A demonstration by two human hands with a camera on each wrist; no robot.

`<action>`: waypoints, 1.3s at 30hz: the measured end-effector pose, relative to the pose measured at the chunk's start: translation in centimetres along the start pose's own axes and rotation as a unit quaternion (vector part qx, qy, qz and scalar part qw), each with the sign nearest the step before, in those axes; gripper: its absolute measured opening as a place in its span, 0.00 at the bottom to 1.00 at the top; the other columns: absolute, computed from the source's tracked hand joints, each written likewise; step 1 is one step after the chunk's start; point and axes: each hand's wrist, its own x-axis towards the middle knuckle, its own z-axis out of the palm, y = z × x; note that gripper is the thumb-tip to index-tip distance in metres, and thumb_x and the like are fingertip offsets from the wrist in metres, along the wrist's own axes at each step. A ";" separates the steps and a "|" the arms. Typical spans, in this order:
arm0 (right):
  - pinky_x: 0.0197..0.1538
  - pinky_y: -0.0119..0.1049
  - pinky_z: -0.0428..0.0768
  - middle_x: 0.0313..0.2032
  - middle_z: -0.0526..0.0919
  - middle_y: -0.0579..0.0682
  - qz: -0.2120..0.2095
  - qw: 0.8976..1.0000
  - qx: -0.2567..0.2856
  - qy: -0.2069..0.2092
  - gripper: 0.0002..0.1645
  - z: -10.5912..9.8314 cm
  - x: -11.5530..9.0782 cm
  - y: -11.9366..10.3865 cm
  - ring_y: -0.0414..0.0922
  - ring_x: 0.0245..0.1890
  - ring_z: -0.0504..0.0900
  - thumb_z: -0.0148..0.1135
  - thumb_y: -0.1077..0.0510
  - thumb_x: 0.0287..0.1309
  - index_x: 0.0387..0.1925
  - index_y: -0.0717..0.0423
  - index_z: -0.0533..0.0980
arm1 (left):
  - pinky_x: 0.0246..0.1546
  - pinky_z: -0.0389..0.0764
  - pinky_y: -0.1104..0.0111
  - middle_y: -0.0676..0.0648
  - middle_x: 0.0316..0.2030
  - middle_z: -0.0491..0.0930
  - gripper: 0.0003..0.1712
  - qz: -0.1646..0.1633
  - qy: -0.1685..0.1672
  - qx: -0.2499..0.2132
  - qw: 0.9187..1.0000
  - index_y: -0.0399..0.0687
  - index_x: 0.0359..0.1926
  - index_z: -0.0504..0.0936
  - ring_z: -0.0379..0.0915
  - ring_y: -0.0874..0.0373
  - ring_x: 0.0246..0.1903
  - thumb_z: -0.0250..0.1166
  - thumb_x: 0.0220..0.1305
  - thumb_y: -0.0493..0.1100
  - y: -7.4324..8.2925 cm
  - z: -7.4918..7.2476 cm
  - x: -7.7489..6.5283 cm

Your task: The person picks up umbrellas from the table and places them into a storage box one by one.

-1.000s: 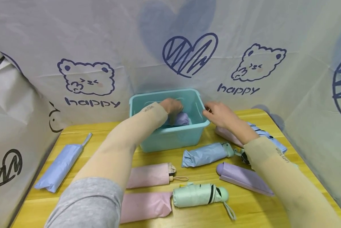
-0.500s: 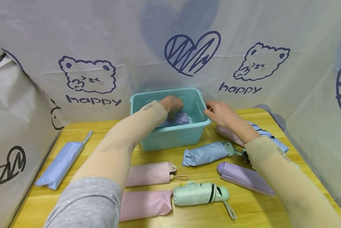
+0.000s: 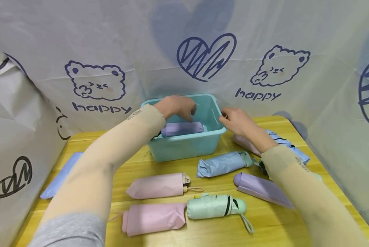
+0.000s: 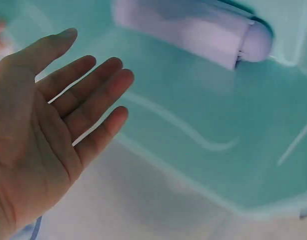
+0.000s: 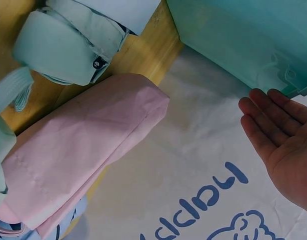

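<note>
A folded purple umbrella (image 3: 184, 128) lies inside the teal plastic bin (image 3: 184, 149), along its near wall. Over the bin my left hand (image 3: 177, 105) hovers above the umbrella; the left wrist view has its fingers spread loosely, apart from the umbrella and holding nothing. At the bin's right rim is my right hand (image 3: 238, 122), its fingertips against the edge. Nearly straight fingers (image 5: 271, 117) show there in the right wrist view; the thumb is hidden in that view.
Folded umbrellas lie on the wooden table: blue ones (image 3: 222, 164) (image 3: 62, 176), pink ones (image 3: 159, 186) (image 3: 156, 219), a mint one (image 3: 210, 207) and a purple one (image 3: 262, 188). More sit partly hidden by the right forearm. A printed cloth (image 3: 153, 41) hangs behind the bin.
My left hand has let go of the purple umbrella in the bin and risen up and left. The umbrella now lies fully seen along the near wall. The right hand stays at the rim.
</note>
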 end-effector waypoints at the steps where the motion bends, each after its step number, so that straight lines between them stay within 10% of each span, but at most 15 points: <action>1: 0.53 0.54 0.79 0.48 0.84 0.60 0.000 1.000 0.002 -0.001 0.23 0.1 0.1 -0.1 0.56 0.46 0.81 0.50 0.51 0.72 0.55 0.64 0.78 | 0.61 0.77 0.57 0.46 0.59 0.81 0.24 -0.004 0.004 -0.006 1.000 0.45 0.63 0.82 0.77 0.52 0.57 0.64 0.72 0.50 -0.1 -0.4 -0.9; 11: 0.56 0.56 0.79 0.49 0.84 0.63 -0.009 1.000 0.009 0.008 0.25 0.2 0.0 -0.2 0.59 0.48 0.81 0.48 0.53 0.72 0.57 0.67 0.77 | 0.62 0.76 0.56 0.46 0.59 0.81 0.27 -0.017 0.090 -0.063 0.994 0.47 0.69 0.76 0.77 0.52 0.58 0.61 0.75 0.52 -0.6 -3.4 -8.3; 21: 0.54 0.56 0.79 0.48 0.84 0.64 -0.022 1.000 0.009 0.012 0.24 0.3 -0.2 0.1 0.58 0.46 0.81 0.47 0.53 0.74 0.55 0.68 0.77 | 0.54 0.81 0.59 0.49 0.57 0.84 0.23 0.001 0.207 -0.120 0.971 0.51 0.65 0.80 0.81 0.56 0.51 0.62 0.75 0.52 -0.7 -2.0 -14.8; 28: 0.55 0.57 0.79 0.49 0.84 0.65 -0.025 1.000 0.012 0.010 0.25 0.6 -0.2 0.0 0.59 0.48 0.81 0.47 0.53 0.74 0.56 0.69 0.76 | 0.58 0.78 0.56 0.49 0.62 0.81 0.27 -0.025 0.298 -0.171 0.939 0.49 0.68 0.78 0.79 0.53 0.54 0.65 0.73 0.51 -1.1 1.0 -18.6; 39: 0.57 0.57 0.79 0.53 0.83 0.66 -0.019 1.000 0.016 0.006 0.27 0.6 -0.1 -0.1 0.60 0.50 0.81 0.47 0.52 0.75 0.61 0.70 0.75 | 0.69 0.65 0.41 0.46 0.75 0.67 0.40 -0.164 0.404 -0.236 0.868 0.57 0.79 0.64 0.63 0.43 0.72 0.59 0.73 0.65 -4.2 8.3 -22.3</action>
